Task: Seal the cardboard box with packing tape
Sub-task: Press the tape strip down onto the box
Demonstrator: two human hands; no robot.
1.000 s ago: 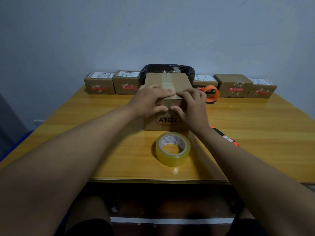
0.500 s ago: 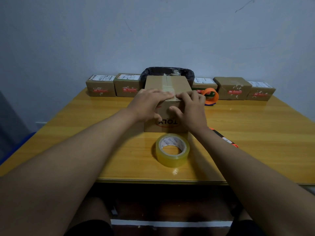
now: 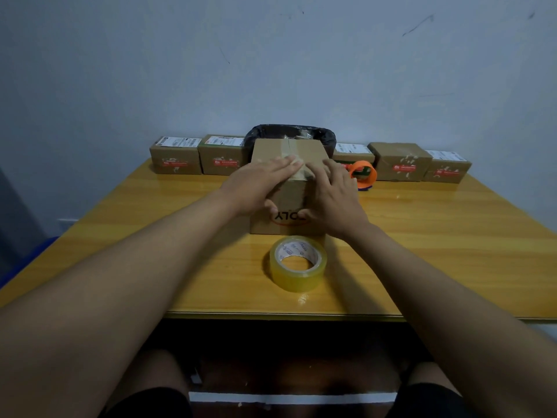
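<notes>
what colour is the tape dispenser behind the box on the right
Orange, seen in the head view: the tape dispenser sits just past the right hand.

A yellow wooden bench (image 3: 452, 251) carries a cardboard box (image 3: 286, 191) at its middle, with a roll of clear packing tape (image 3: 297, 263) lying flat just in front. Five small labelled parcels (image 3: 175, 156) line the far edge, with an orange tape dispenser (image 3: 363, 173) beside them.

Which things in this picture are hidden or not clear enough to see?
- Head view: tape strip near end, hidden by left hand and right hand.
- Cardboard box logo, partly covered by both hands.
- Shipping labels on back boxes: too small.
- Black bin contents: behind the box.
</notes>
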